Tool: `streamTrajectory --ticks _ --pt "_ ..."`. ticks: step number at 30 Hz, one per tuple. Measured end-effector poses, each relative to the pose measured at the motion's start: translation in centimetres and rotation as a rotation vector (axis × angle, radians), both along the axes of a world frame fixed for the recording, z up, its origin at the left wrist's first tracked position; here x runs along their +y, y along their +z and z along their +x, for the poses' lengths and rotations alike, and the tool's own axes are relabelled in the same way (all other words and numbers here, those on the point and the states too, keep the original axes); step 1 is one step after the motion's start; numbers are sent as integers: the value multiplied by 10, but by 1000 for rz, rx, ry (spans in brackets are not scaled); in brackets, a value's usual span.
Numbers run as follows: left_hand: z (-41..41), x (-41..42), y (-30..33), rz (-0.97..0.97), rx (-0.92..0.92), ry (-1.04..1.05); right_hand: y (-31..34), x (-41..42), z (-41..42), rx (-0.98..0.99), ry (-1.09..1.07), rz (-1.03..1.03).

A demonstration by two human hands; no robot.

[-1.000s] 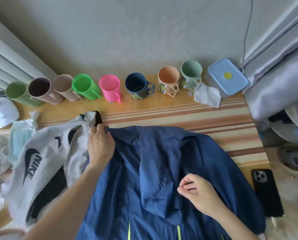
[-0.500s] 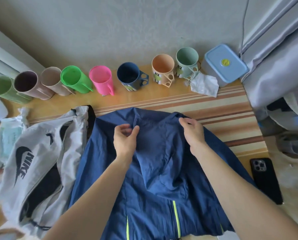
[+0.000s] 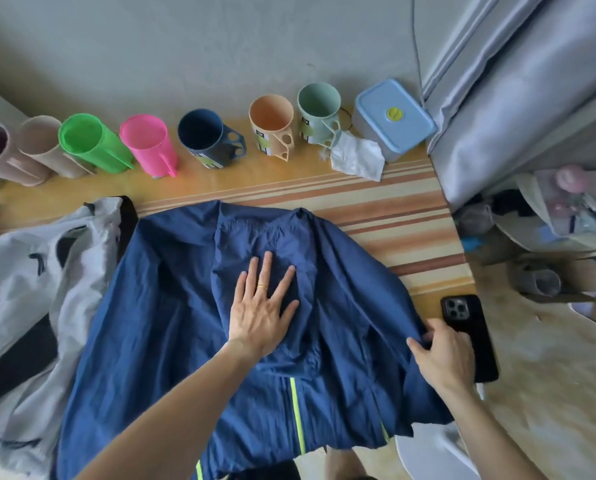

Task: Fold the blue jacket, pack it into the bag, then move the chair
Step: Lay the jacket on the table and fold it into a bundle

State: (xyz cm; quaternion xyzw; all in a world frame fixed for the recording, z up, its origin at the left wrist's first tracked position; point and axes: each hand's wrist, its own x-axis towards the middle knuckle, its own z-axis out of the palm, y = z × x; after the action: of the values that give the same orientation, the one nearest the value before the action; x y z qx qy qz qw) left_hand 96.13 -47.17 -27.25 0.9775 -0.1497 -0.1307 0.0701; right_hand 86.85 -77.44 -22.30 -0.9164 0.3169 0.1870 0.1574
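Now your left hand [image 3: 260, 311] lies flat, fingers spread, on the dark blue nylon jacket [image 3: 172, 323]; your right hand [image 3: 443, 355] pinches its right edge beside the black phone [image 3: 469, 336], lower right.

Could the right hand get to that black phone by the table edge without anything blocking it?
Probably yes. The right hand grips the blue jacket hem right beside the black phone, partly overlapping it, with nothing between them.

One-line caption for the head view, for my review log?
Left hand flat on the blue jacket spread over the striped table, right hand gripping its edge beside a black phone.
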Motion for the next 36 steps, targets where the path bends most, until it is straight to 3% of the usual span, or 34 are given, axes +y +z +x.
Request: streamTrajectory --ticks 4,6,9,12,13,16,19,24,28,30,33,36 --pt "-34 -33 25 -39 -66 -82 16 -23 24 -227 -57 76" --pt "-48 -48 24 1 40 -118 37 -33 45 -368 -170 169" --pt "-54 -77 30 -29 207 65 62 -49 78 -438 -361 351" --pt "-60 -120 65 -368 156 213 64 -66 105 -372 -566 637" --pt "-63 -134 79 -537 244 257 71 -64 109 -329 -616 727" --pt "-68 -169 116 -948 781 398 105 -39 114 -257 -722 1043" --pt "-62 -176 123 -1097 921 501 117 -18 121 -206 -726 1319" --pt "-34 -102 139 -1229 854 612 116 -7 138 -227 -737 1420" --pt "-1 -2 162 -1098 733 538 107 5 143 -300 -885 1378" --pt "21 46 167 -940 547 503 99 22 149 -324 -890 1343" --pt "57 100 149 -590 152 581 79 48 151 -275 -855 1296" --pt "70 136 115 -239 82 686 53 62 145 -217 -996 1214"
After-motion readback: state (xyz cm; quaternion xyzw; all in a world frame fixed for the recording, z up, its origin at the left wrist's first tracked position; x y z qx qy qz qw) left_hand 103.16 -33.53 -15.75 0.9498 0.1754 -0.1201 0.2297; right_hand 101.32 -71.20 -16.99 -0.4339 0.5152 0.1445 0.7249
